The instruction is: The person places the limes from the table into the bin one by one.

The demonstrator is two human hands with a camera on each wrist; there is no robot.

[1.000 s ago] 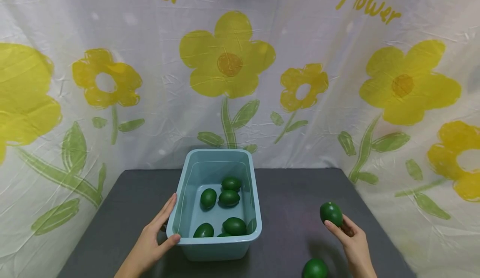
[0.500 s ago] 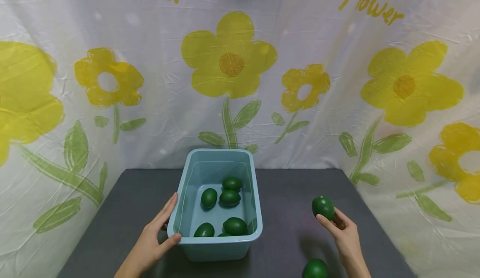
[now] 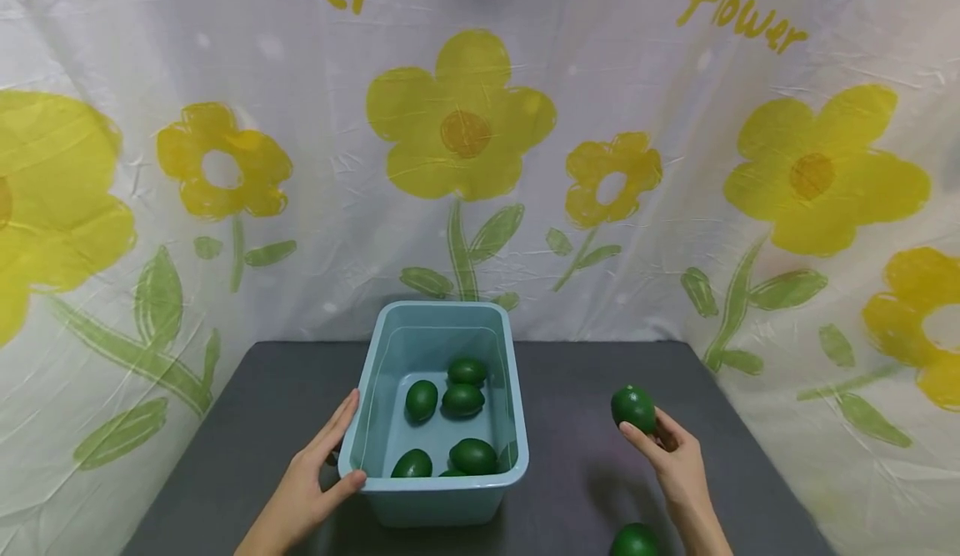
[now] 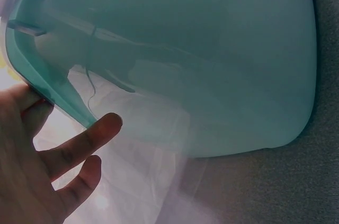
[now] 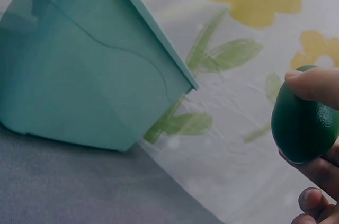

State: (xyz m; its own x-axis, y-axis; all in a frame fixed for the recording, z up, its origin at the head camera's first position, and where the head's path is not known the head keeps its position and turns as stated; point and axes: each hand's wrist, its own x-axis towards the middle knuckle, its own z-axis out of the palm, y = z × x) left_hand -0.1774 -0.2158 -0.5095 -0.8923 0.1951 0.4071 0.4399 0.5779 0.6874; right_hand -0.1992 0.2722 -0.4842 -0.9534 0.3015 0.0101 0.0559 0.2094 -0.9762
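Right hand [image 3: 675, 456] holds a dark green egg-shaped avocado [image 3: 633, 408] in curled fingertips, raised above the dark grey tabletop [image 3: 570, 423], to the right of the pale blue plastic tub [image 3: 442, 489] and apart from it. Left hand [image 3: 311, 477] rests against the tub's near left corner, fingers straight along the wall, thumb hooked over the rim. Five more green avocados [image 3: 462, 400] lie inside the tub. One loose avocado [image 3: 634, 541] sits on the table just beside the right forearm. Flower-printed white cloth [image 3: 465, 139] behind.
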